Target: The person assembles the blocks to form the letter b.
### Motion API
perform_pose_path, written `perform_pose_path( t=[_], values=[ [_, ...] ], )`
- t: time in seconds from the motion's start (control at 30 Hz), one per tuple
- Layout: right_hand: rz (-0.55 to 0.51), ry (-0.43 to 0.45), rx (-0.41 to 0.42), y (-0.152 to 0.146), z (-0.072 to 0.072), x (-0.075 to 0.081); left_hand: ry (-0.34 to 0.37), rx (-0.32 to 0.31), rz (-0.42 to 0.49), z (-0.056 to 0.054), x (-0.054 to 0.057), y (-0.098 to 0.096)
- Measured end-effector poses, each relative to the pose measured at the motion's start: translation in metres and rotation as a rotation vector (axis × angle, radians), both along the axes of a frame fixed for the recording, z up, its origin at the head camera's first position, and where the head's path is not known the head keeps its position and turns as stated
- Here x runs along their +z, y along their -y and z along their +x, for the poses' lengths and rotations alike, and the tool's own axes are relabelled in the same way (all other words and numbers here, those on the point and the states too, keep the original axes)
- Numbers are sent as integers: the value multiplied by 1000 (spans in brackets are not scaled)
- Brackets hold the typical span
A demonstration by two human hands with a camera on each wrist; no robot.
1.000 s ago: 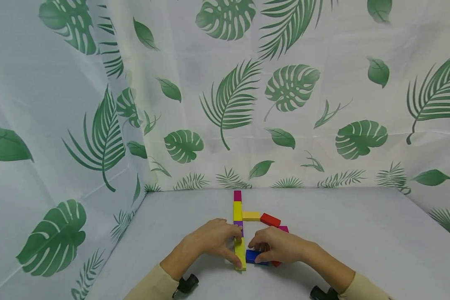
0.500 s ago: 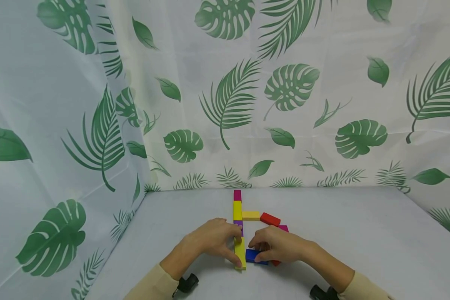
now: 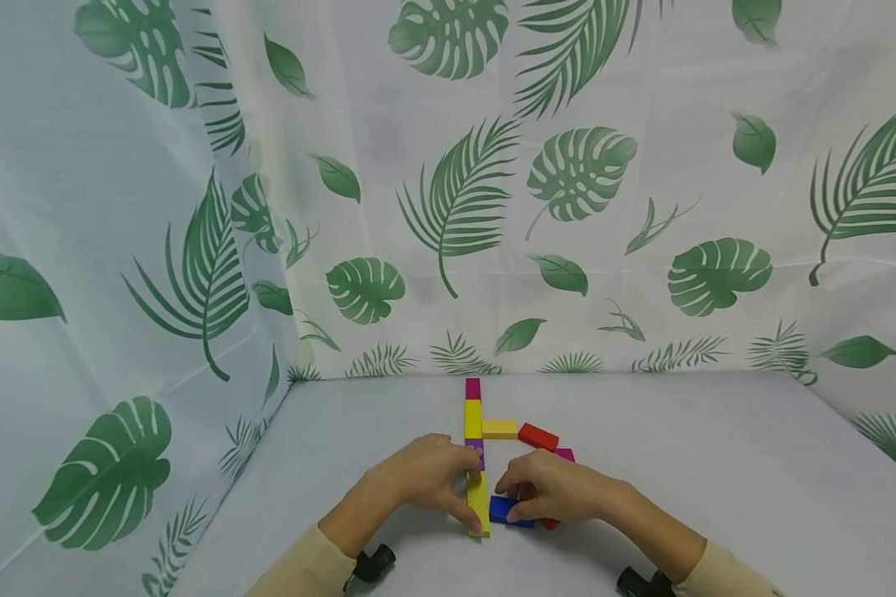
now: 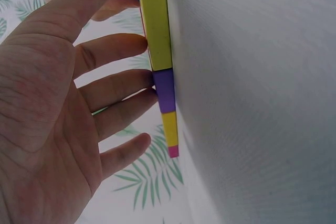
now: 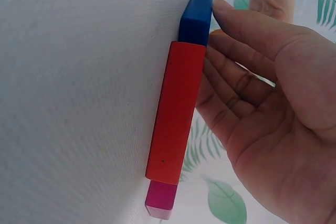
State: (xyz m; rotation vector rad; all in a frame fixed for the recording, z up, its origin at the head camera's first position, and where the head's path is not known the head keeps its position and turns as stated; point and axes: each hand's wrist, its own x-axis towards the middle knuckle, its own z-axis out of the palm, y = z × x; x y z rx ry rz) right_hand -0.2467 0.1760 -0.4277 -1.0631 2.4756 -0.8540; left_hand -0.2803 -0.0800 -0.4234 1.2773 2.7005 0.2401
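Observation:
My left hand [image 3: 436,474] rests on a straight row of blocks, fingers fairly straight. Its thumb lies on the near end of a long yellow block [image 4: 156,22], and fingertips touch the yellow block and the purple block [image 4: 165,91] beyond it. To the right, my right hand [image 3: 556,487] pinches a blue block [image 3: 506,510] between thumb and fingers. The blue block's left end sits right by the yellow block. A red block [image 5: 176,114] adjoins its other end, mostly covered by the right hand in the head view, and a magenta block [image 5: 161,196] follows.
The row continues away with another yellow block [image 3: 474,419] and a magenta block [image 3: 473,389]. A pale yellow block [image 3: 500,429] branches right from it towards a slanted red block [image 3: 538,436]. Behind the white table [image 3: 679,448] hangs a leaf-print curtain [image 3: 605,315].

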Motion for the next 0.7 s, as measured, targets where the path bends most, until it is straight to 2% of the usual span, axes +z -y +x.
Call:
perform_pose_path(
  t=[0.17, 0.3, 0.5, 0.7],
  values=[
    [-5, 12, -1, 0, 0, 0, -1, -8, 1, 0, 0, 0],
    [3, -11, -11, -3, -1, 3, 4, 5, -8, -1, -1, -1],
    [-4, -59, -83, -21, -7, 15, 11, 19, -21, 0, 0, -2],
    [41, -15, -157, -47, -9, 28, 16, 28, -32, 0, 1, -3]
  ],
)
